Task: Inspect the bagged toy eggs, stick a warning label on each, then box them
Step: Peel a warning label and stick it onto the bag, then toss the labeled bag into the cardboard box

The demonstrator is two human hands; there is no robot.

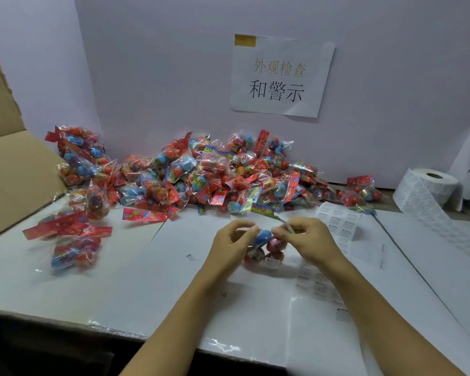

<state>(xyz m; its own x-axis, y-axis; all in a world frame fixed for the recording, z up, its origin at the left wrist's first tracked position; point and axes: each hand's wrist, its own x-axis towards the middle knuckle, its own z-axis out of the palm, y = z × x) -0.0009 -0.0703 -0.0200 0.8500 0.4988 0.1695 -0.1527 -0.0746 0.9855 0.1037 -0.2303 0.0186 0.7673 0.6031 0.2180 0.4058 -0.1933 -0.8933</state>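
Here, both hands work one bag of toy eggs [265, 248] at the middle of the worktop [147, 267]: the left hand [235, 240] pinches its upper edge, the right hand [307, 237] pinches its header card. A white label already shows on the bag's lower face, so boxing appears next. The large pile [215, 175] behind seems unprocessed; the label roll [426, 191] stands at right, the cardboard box [14, 169] at left.

a white paper sign [281, 76] taped to the far wall reads "外观检查" in faded gold, with "和警示" in black below. print on the label roll [425, 192] at far right and the label strip [337, 225] is too small to read.
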